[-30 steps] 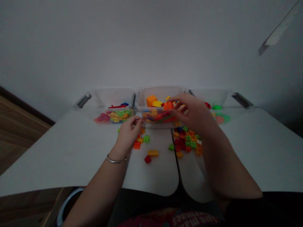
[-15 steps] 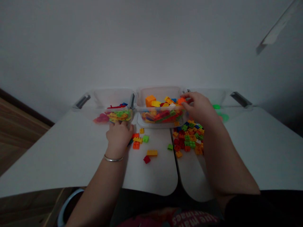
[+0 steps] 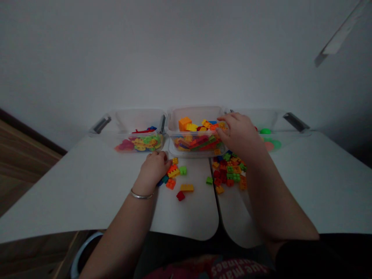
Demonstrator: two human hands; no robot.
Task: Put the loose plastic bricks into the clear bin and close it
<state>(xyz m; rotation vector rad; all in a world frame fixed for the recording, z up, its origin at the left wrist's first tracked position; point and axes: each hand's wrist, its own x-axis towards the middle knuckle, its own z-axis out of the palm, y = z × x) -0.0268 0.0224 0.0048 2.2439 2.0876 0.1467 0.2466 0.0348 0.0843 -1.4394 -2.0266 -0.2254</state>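
Right hand [image 3: 240,131] curls leftward over the middle bin [image 3: 200,112].

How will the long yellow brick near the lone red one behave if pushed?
The yellow brick looks like moulded plastic, so it's probably stiff and light. Its long, straight-sided shape suggests sliding over the white table rather than rolling. Pushed toward the near edge, it may bump the red brick close by.

Plain grey wall [image 3: 186,58] behind; slanted pale strip [image 3: 337,43] upper right, dark lower end. Wooden furniture [image 3: 21,170] far left. Light-blue curved rim [image 3: 78,252] lower left.
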